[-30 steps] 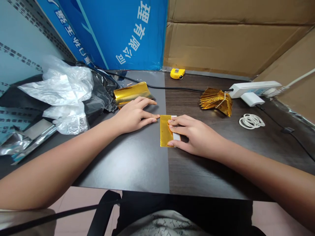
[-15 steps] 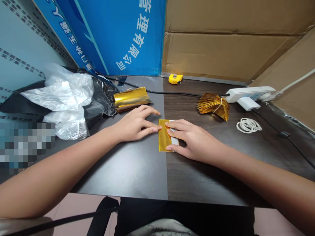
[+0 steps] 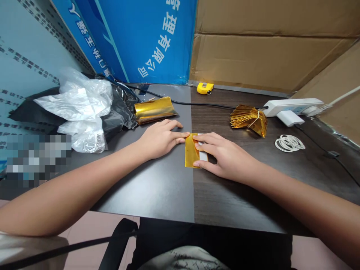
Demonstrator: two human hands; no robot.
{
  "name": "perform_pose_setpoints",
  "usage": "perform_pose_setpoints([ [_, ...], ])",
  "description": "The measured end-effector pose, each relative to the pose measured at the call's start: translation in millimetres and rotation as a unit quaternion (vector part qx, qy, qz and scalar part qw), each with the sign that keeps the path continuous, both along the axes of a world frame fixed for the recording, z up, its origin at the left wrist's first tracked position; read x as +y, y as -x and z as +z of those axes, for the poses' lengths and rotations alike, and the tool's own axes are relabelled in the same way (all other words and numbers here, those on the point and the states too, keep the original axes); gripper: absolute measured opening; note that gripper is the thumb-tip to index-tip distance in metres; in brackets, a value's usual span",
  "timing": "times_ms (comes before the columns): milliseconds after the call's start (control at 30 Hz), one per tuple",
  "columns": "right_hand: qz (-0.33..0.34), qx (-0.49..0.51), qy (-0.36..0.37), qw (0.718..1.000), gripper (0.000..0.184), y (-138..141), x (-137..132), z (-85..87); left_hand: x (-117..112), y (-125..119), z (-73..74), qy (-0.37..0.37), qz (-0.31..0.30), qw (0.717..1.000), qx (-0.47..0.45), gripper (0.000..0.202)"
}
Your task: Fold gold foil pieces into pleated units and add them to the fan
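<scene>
A small gold foil sheet [image 3: 190, 154] with a white backing lies flat on the dark table [image 3: 157, 187], partly folded. My right hand [image 3: 225, 157] lies on its right side, fingers stretched out and pressing it down. My left hand [image 3: 160, 138] rests flat on the table beside it, its fingertips touching the sheet's upper left edge. Neither hand is wrapped around anything.
A stack of gold sheets [image 3: 154, 109] lies behind my left hand, by crumpled plastic bags [image 3: 81, 108]. A bundle of folded gold pieces [image 3: 249, 119], rubber bands [image 3: 289, 143], a power strip [image 3: 294, 106], a black cable and a yellow tape measure [image 3: 205, 87] sit further back. Cardboard walls the rear.
The hands stay on the gold sheet, almost still; the left fingertips have slid slightly closer to the sheet's edge. The view has shifted a little.
</scene>
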State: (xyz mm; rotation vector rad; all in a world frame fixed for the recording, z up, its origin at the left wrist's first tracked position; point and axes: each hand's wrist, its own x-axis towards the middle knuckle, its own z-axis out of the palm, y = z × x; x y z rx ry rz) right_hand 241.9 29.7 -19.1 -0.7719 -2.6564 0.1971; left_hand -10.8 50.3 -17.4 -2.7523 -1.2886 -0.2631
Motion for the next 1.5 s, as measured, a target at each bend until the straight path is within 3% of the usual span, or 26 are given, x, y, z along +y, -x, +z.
perform_pose_setpoints([
  [300, -0.011, -0.028, -0.06, 0.998, 0.039, -2, 1, -0.2, -5, -4, -1.1, -0.012, 0.02, 0.999, 0.025, 0.045],
  [400, -0.016, -0.029, -0.062, 0.998, 0.039, -2, 1, -0.3, -3, 2, 0.8, 0.0, -0.076, 0.997, -0.014, 0.046],
  [533, -0.017, -0.035, -0.05, 0.998, 0.037, -2, 1, 0.8, -5, 9, 8.7, 0.067, -0.228, 0.97, -0.06, 0.042],
  [767, -0.014, -0.039, -0.056, 0.998, 0.037, -3, 1, 1.5, -18, 5, 22.6, 0.212, -0.291, 0.928, -0.095, 0.023],
  [900, -0.015, -0.038, -0.067, 0.997, 0.038, -3, 1, 0.9, -20, 2, 21.7, 0.23, -0.297, 0.919, -0.124, 0.023],
  [1100, -0.02, -0.064, -0.117, 0.991, 0.035, -5, -1, 6.8, -18, 0, 16.2, 0.162, -0.236, 0.949, -0.129, 0.031],
  [1200, -0.035, -0.095, -0.144, 0.984, 0.034, -6, -3, 12.4, -18, -4, 14.6, 0.143, -0.129, 0.975, -0.11, 0.039],
  [1267, -0.037, -0.109, -0.146, 0.983, 0.033, -6, -4, 14.8, -20, -9, 14.1, 0.135, -0.044, 0.986, -0.088, 0.033],
  [1400, -0.029, -0.094, -0.113, 0.989, 0.029, -5, -2, 14.1, -22, -17, 15.1, 0.163, 0.077, 0.981, -0.073, 0.031],
  [1500, -0.032, -0.069, -0.064, 0.995, 0.024, -4, 0, 10.9, -22, -21, 19.0, 0.202, 0.104, 0.972, -0.058, 0.03],
])
